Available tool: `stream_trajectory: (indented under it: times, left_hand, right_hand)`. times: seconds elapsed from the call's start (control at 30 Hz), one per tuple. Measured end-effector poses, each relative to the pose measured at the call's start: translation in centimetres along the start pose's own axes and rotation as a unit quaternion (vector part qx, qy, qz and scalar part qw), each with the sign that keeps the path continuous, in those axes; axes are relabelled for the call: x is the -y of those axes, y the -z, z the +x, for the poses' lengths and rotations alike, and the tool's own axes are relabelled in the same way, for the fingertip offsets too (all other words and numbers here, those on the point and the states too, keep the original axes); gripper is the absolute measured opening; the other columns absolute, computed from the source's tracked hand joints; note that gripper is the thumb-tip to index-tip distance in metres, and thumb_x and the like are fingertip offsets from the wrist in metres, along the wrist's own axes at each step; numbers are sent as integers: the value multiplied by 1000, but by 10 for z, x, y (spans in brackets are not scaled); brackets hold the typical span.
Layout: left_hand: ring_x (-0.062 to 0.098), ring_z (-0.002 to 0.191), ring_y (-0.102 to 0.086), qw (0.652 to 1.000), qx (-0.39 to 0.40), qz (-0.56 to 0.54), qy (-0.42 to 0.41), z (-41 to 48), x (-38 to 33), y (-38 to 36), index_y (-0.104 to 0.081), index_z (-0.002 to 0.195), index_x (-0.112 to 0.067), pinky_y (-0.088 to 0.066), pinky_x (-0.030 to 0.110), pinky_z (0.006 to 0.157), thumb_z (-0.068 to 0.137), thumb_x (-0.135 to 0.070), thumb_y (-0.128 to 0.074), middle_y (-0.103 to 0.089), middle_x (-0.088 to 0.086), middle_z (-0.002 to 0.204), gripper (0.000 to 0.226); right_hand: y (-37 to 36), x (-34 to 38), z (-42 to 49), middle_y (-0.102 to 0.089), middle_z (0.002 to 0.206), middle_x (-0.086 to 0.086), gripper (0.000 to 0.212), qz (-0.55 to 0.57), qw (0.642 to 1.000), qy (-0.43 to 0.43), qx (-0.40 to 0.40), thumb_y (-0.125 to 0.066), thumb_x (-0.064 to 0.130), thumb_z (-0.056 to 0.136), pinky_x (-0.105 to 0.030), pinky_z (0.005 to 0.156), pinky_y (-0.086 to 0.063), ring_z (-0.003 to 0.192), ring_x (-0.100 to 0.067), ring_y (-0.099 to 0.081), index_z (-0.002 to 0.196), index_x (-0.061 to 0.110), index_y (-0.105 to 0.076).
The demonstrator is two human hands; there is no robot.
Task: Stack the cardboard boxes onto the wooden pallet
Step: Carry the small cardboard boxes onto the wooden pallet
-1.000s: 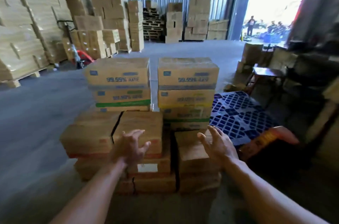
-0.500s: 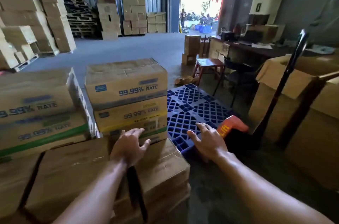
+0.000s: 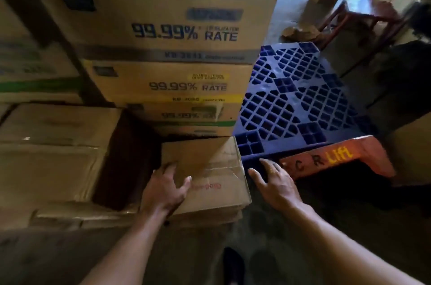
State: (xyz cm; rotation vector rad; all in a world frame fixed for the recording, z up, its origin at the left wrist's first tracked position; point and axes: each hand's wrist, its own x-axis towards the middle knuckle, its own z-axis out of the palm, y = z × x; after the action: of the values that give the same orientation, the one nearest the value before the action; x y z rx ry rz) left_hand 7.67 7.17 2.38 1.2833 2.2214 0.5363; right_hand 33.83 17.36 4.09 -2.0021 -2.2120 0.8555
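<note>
Dim warehouse floor, concrete. Left hand (image 3: pixel 163 188) lies open-fingered on the top near-left corner of a plain brown cardboard box (image 3: pixel 210 175), likely steadying it for a lift. Right hand (image 3: pixel 275 182) open, spread, just beside the box's right edge, not touching. Box creased, red print; sits low under printed "99.99% RATE" cartons (image 3: pixel 168 28), beside the blue lattice plastic pallet (image 3: pixel 296 98).

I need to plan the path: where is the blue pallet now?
In the head view, the blue pallet lies on the floor at right of centre, beside the printed box stack, with the orange pallet jack at its near edge.
</note>
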Motion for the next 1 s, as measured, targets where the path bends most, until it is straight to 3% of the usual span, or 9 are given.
stream_trajectory:
  times: [0.17, 0.3, 0.37, 0.47, 0.53, 0.67, 0.73, 0.87, 1.0]
  left_hand:
    - [30, 122, -56, 995, -43, -30, 81, 32, 63, -105, -53, 138, -20, -48, 43, 97, 84, -50, -68, -57, 5, 137, 63]
    - [34, 127, -52, 989, -62, -60, 124, 48, 129, -177, -48, 142, -16, -44, 45, 104, 77, -63, -61, -54, 11, 140, 81]
    - [31, 130, -48, 982, -112, -84, 128, 49, 157, -203, -44, 145, -15, -39, 36, 108, 75, -62, -62, -50, 13, 144, 86]
    - [7, 128, -42, 970, -194, -117, 91, 48, 190, -225, -39, 147, -23, -28, 6, 104, 77, -65, -66, -46, 4, 147, 86]
    - [3, 127, -43, 959, -216, -156, 94, 47, 207, -232, -39, 148, -23, -29, 1, 102, 76, -71, -66, -48, 1, 146, 90]
    - [11, 124, -57, 936, -157, -294, 109, 44, 224, -235, -46, 145, -21, -47, 22, 103, 76, -63, -73, -59, -2, 137, 85]
    - [9, 122, -59, 919, -122, -358, 112, 47, 223, -234, -46, 145, -27, -50, 33, 102, 77, -53, -75, -62, -7, 133, 79]
    - [13, 121, -61, 880, -80, -454, 113, 51, 215, -232, -47, 142, -38, -51, 41, 100, 81, -39, -72, -62, -6, 133, 66]
    - [19, 121, -61, 855, -64, -503, 109, 48, 208, -233, -51, 135, -41, -50, 48, 101, 85, -29, -69, -62, -1, 134, 55]
  right_hand:
    - [-90, -71, 68, -32, 160, -1, 73, 23, 998, -31, 46, -45, 64, 94, -42, 118, -30, 145, -20, -30, 155, 29, -28]
    - [-166, -122, 104, -35, 158, 0, 72, 86, 995, -38, 32, -53, 57, 93, -33, 118, -27, 144, -16, -32, 154, 23, -33]
    - [-199, -142, 113, -38, 157, 1, 72, 147, 988, -50, 11, -58, 54, 92, -35, 119, -29, 143, -14, -36, 154, 24, -35]
    - [-237, -156, 120, -43, 154, 0, 74, 239, 969, -57, -10, -63, 54, 90, -42, 114, -38, 137, -13, -45, 153, 26, -36]
    - [-254, -158, 120, -47, 150, 0, 77, 285, 956, -58, -21, -64, 56, 85, -39, 111, -43, 132, -11, -50, 151, 25, -38]
    - [-272, -154, 110, -57, 133, 8, 70, 326, 943, -45, -52, -61, 63, 81, -30, 102, -50, 117, -3, -57, 141, 29, -49]
    - [-277, -150, 107, -57, 133, 7, 66, 365, 928, -46, -60, -61, 60, 83, -37, 103, -50, 119, -8, -58, 141, 30, -49]
    - [-282, -147, 109, -52, 145, -2, 68, 466, 881, -50, -65, -68, 50, 86, -51, 104, -48, 128, -21, -56, 147, 31, -45]
    - [-280, -147, 109, -58, 140, 0, 63, 501, 860, -54, -82, -72, 54, 83, -50, 100, -51, 122, -19, -62, 141, 37, -52]
